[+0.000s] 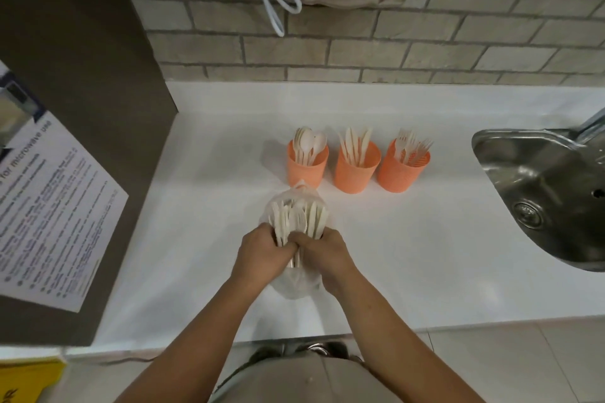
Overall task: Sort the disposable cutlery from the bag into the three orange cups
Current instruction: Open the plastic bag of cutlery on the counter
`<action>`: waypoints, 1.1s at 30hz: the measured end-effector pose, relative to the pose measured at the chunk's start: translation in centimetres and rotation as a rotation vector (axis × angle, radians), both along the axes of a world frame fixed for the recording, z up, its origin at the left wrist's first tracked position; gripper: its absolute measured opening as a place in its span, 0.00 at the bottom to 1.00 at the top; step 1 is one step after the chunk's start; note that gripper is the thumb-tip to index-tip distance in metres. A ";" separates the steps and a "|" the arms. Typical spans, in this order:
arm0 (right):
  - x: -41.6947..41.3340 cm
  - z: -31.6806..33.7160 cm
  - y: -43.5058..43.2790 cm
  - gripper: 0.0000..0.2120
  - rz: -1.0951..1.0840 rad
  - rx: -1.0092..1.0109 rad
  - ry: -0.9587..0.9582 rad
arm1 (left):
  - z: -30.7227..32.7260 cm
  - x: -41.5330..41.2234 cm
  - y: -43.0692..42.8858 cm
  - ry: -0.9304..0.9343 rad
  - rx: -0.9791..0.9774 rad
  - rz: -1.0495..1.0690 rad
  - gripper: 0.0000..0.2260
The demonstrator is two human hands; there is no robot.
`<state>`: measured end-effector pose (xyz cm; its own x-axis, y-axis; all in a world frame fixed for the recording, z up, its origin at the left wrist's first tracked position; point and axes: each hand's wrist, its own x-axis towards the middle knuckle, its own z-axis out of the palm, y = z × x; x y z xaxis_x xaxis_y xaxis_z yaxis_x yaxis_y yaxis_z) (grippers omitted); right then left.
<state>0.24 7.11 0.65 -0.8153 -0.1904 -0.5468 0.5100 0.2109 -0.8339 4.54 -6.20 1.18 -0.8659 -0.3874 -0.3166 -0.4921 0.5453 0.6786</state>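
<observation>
Left hand (260,253) and right hand (322,252) grip a cutlery bundle (299,217) in a clear bag (296,285) on the counter (425,255), near three orange cups (357,170).

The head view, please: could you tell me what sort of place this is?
Probably a shared kitchenette or break room: a steel sink set into a white counter, a posted notice mentioning microwave use, and three orange cups holding disposable spoons, knives and forks.
</observation>
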 end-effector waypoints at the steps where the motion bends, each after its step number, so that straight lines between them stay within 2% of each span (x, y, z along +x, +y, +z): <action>1: 0.0 0.2 0.0 0.12 -0.009 -0.029 -0.022 | 0.0 0.0 -0.1 -0.006 0.048 0.010 0.12; 5: 0.0 0.1 -0.5 0.15 -0.026 0.012 -0.027 | -0.1 0.0 -0.1 -0.028 0.197 0.045 0.08; 9: 0.1 -0.2 -0.7 0.16 -0.025 0.009 -0.030 | 0.0 -0.2 -0.6 -0.043 0.190 0.033 0.07; 11: 0.2 -0.2 -0.7 0.13 -0.021 -0.014 -0.025 | 0.0 0.0 -0.7 -0.026 0.181 0.031 0.09; 15: 0.5 -0.3 -0.8 0.16 -0.030 -0.055 0.021 | 0.2 0.3 -0.5 0.031 0.173 -0.007 0.14; 17: 0.5 -0.2 -0.6 0.13 -0.038 -0.103 0.004 | 0.5 0.3 -0.5 0.057 0.218 -0.007 0.16; 20: 0.5 0.2 -0.2 0.11 -0.045 -0.198 -0.048 | 0.7 0.3 -0.5 0.062 0.330 -0.012 0.19; 24: 0.5 0.4 0.3 0.11 -0.038 -0.307 -0.114 | 0.3 0.4 -0.9 0.031 0.659 0.013 0.15; 26: 0.4 0.6 0.5 0.11 -0.028 -0.338 -0.131 | 0.2 0.5 -1.2 0.031 0.746 0.008 0.14; 29: 0.5 0.7 0.7 0.11 0.005 -0.312 -0.116 | 0.0 0.8 -1.2 0.040 0.759 0.015 0.13; 33: 0.6 0.6 0.9 0.10 0.041 -0.204 -0.036 | -0.4 0.9 -0.8 0.076 0.680 0.060 0.13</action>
<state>0.80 8.05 1.27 -0.7853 -0.3326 -0.5223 0.5347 0.0611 -0.8428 5.42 -6.98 0.76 -0.8785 -0.1717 -0.4459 -0.4459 -0.0405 0.8942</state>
